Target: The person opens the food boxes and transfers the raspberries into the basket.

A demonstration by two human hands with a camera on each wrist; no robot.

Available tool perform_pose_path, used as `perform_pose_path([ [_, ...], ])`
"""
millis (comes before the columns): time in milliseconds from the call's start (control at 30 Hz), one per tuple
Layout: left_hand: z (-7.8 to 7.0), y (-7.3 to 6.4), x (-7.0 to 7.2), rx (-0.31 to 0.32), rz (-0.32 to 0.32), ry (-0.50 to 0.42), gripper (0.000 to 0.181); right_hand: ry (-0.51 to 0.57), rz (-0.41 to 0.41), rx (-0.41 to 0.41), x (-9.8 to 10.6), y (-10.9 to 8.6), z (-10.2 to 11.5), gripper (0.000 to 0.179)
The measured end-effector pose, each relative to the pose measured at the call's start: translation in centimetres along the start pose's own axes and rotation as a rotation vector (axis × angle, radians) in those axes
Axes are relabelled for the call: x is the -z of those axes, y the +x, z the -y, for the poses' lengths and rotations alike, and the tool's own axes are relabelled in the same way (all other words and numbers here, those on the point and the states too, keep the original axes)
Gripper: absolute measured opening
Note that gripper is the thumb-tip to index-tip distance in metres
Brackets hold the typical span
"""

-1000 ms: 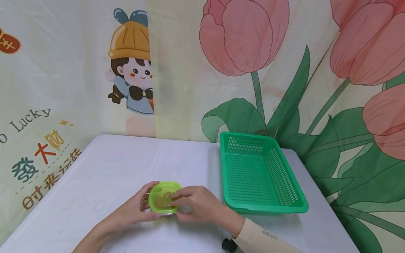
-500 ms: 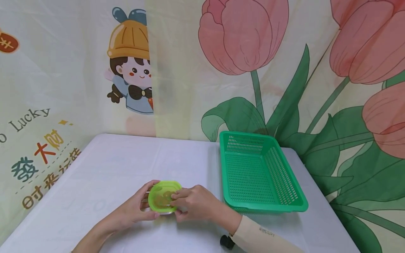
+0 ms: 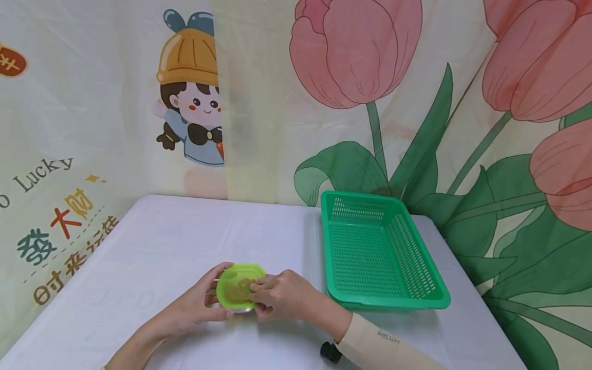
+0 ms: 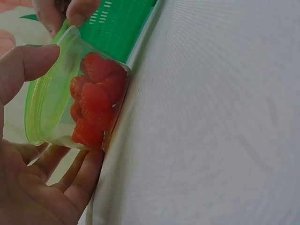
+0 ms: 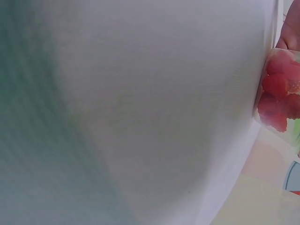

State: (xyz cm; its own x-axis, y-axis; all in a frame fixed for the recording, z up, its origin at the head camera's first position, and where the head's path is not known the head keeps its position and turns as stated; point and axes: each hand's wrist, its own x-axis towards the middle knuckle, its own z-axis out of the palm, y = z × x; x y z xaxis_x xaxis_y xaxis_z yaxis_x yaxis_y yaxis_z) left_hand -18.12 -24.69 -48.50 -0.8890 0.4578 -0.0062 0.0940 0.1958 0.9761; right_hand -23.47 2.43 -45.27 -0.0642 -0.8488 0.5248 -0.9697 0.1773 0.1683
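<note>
On the white tabletop stands a small clear plastic container [image 4: 65,136] with a translucent lime-green lid [image 3: 231,280]. Red raspberries [image 4: 97,101] show through its walls in both wrist views. My left hand [image 3: 196,300] grips it from the left, thumb at the near side and fingers round the far side. From the right, my right hand [image 3: 291,297] pinches the lid's edge between thumb and bent fingers. In the left wrist view those right fingertips [image 4: 78,13] hold a corner of the lid. The right wrist view catches only part of the container at its right edge.
A green perforated plastic basket [image 3: 370,262] stands to the right on the table [image 3: 222,231], with nothing inside. A small black object [image 3: 330,352] lies beside the right sleeve [image 3: 374,344]. Behind the table hangs a printed cloth [image 3: 263,103] with tulips and a cartoon figure.
The right hand has shifted slightly left, its fingers bent a little more at the lid's edge. The left hand and the container have stayed in place.
</note>
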Motion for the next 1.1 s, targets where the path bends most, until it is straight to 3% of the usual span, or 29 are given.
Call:
perform_pose_path([
  [167, -0.1, 0.1, 0.2, 0.008, 0.011, 0.003, 0.099, 0.011, -0.076, -0.002, 0.8, 0.9, -0.5, 0.018],
  [300, 0.4, 0.2, 0.1, 0.038, 0.010, -0.037, 0.099, 0.043, -0.062, -0.001, 1.2, 1.5, -0.6, 0.020],
  [500, 0.4, 0.0, 0.2, 0.062, 0.015, -0.068, 0.098, 0.101, -0.090, -0.064, 1.3, 1.0, -0.1, 0.020],
  [867, 0.0, -0.1, 0.4, 0.117, -0.037, -0.001, 0.098, 0.181, -0.188, -0.171, 2.2, 0.7, -0.7, 0.020],
  [1100, 0.0, -0.1, 0.4, 0.097, -0.033, -0.002, 0.093, 0.194, -0.225, -0.197, 2.3, 0.7, -1.0, 0.019],
])
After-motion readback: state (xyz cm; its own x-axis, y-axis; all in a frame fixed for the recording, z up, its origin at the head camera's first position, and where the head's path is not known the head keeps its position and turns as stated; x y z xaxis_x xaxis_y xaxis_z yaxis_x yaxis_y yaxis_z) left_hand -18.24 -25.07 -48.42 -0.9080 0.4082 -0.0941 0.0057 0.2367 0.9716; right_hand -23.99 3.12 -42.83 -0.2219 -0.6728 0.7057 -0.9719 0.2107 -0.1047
